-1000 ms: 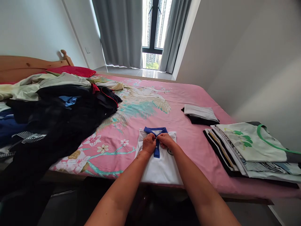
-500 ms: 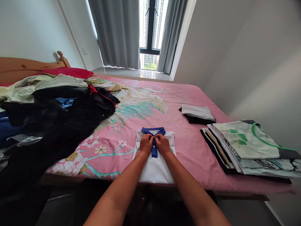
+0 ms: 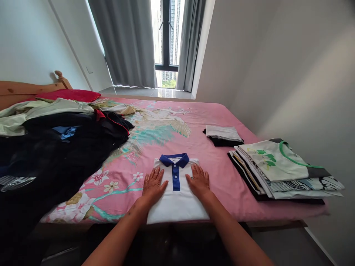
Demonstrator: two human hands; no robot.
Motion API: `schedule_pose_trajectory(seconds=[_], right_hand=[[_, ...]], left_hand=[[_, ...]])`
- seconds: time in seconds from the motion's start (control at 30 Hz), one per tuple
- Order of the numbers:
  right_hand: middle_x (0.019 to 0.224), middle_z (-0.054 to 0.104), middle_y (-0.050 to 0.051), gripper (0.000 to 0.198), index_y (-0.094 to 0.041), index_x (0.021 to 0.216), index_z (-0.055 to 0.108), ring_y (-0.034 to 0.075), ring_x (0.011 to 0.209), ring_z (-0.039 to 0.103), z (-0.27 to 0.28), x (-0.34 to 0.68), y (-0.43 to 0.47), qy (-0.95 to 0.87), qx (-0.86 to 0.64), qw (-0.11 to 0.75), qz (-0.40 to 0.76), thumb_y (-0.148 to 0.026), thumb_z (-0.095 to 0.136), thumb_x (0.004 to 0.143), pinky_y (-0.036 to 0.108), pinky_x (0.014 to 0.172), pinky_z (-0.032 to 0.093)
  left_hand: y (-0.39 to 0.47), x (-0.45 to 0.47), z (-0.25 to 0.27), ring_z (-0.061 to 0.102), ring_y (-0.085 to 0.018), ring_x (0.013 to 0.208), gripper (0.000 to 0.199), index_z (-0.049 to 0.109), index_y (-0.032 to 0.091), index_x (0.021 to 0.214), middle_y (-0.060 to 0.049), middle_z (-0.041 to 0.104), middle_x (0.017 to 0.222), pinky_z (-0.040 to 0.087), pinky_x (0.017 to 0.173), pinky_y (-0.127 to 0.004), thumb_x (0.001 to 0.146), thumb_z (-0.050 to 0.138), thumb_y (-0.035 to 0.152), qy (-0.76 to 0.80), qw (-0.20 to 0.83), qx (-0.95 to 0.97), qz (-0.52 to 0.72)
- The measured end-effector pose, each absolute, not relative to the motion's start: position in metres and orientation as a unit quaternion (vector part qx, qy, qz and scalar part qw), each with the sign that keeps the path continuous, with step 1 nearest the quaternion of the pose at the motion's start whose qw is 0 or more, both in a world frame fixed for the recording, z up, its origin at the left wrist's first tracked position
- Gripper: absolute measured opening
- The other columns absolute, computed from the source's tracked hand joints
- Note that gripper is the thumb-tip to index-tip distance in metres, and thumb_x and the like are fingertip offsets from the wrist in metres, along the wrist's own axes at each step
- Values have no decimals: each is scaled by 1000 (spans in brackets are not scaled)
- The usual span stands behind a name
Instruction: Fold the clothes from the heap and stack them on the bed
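Observation:
A white polo shirt (image 3: 177, 205) with a blue collar and a blue button placket lies folded face up at the bed's near edge. My left hand (image 3: 153, 186) rests flat on the shirt's left side, its fingers spread. On the right side of the shirt lies my right hand (image 3: 198, 181), also flat, with the fingers pointing away from me. Neither hand grips anything. Between them the placket and its buttons show plainly, and the collar sits above the fingertips.
A loose heap of dark clothes (image 3: 69, 155) covers the bed's left side. At the right stands a stack of folded shirts (image 3: 280, 170), with a smaller folded grey-and-black pile (image 3: 224, 135) behind it. The pink flowered bedsheet (image 3: 216, 173) lies beneath everything.
Both hands have let go of the collar and placket, moved apart and flattened onto the shirt's two sides. The collar now lies uncovered. The view has shifted slightly.

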State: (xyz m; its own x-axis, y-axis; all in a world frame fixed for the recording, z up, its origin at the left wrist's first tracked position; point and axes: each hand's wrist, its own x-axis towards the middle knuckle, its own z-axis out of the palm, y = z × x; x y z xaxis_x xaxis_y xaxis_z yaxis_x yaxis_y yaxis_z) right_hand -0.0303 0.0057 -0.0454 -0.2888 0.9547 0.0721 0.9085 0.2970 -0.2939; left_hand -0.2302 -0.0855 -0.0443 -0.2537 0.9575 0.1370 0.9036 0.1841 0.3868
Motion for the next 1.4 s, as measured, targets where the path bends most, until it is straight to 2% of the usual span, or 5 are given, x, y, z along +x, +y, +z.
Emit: schedule_pose_trajectory(seconds=[0.2,0.53,0.9,1.23,1.4], right_hand=[[151,25,2,54,-27,140,37,20,141,8,-32,-31,26,-819,-558,89,102,-49,19,94,53,109,5],[151,26,4,59,-24,143,29,20,140,12,-59,-29,44,-803,-562,154,125,-49,33,90,52,112,0],[129,51,15,50,-15,125,48,25,122,43,-80,57,-89,-741,-524,357,221,-46,47,86,43,105,33],[75,61,6,33,-20,70,60,22,74,56,-48,63,-115,-689,-588,312,286,-52,54,77,36,71,45],[55,51,-5,42,-20,95,59,11,43,45,-49,65,-124,-542,-546,300,563,-56,59,72,24,42,38]], left_hand=[[-65,-234,-28,28,-25,136,48,53,25,127,-8,39,146,19,111,-49,85,45,47,790,40,593,151],[-51,-245,-42,20,-29,140,57,41,27,138,-5,28,152,7,113,-54,85,45,48,803,56,568,171],[-198,-238,-62,44,-23,127,44,54,19,123,-10,52,133,31,110,-42,85,49,39,735,85,586,330],[-228,-217,-33,62,-21,74,26,63,21,78,-3,67,77,46,68,-31,77,54,45,804,216,447,327],[-227,-212,-39,52,-13,39,45,59,18,99,0,64,62,35,39,-22,72,57,54,752,392,333,412]])
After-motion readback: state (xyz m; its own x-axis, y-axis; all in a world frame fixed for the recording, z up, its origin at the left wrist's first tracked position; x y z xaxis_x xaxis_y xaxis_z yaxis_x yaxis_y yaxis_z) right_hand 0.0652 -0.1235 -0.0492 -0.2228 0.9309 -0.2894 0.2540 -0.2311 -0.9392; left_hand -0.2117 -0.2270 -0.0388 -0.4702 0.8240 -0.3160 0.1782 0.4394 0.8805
